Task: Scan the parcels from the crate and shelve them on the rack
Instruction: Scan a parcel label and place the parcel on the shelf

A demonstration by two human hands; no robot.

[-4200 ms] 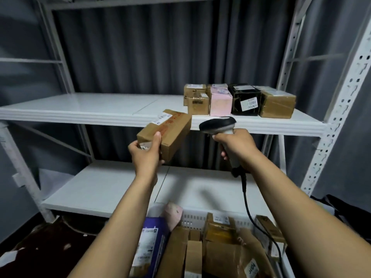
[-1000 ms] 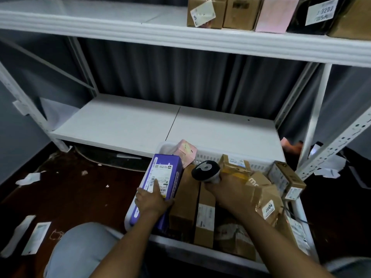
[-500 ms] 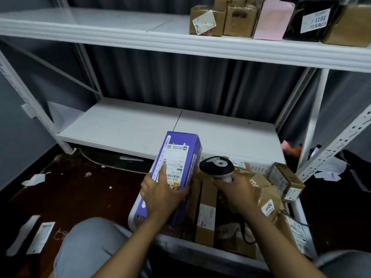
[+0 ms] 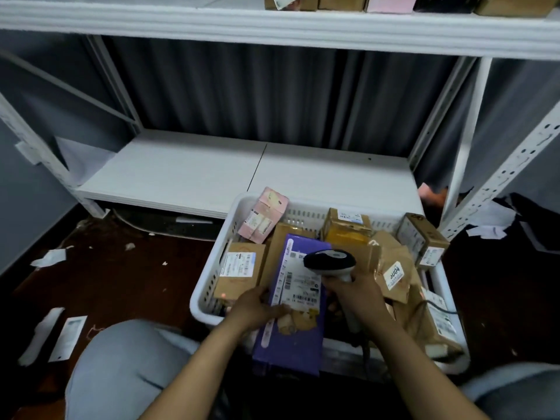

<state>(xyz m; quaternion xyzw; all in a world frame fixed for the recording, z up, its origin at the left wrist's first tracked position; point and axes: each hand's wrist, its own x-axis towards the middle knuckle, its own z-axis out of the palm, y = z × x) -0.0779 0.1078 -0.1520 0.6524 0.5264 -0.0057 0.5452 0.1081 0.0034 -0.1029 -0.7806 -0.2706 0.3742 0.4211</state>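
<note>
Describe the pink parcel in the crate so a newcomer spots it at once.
Find the white plastic crate on the floor in front of the rack's lower shelf. In its far left corner a small pink parcel sits tilted, poking above the rim. It is the only pink one there; its neighbours are brown cardboard boxes and a purple box.

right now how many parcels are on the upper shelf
5, left to right: labelled brown box, plain brown box, pink box, black box, rightmost brown box. More may hide behind.

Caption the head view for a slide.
Left hand holds a purple parcel over the white crate; right hand aims the scanner at its label.
</note>
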